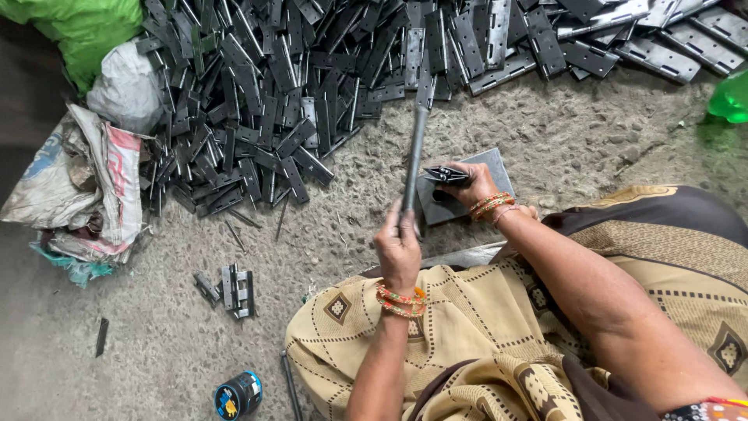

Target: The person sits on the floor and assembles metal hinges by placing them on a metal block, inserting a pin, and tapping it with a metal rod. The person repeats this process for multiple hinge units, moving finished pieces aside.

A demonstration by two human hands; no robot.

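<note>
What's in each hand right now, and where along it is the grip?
Left hand grips the lower end of a long metal rod. Right hand pinches a dark hinge at its near end, over the flat steel plate.

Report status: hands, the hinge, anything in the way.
Left hand grips hammer, raised. Right hand pins hinge on metal block. Hinge pile beyond the block, nothing between hammer and hinge.
</note>
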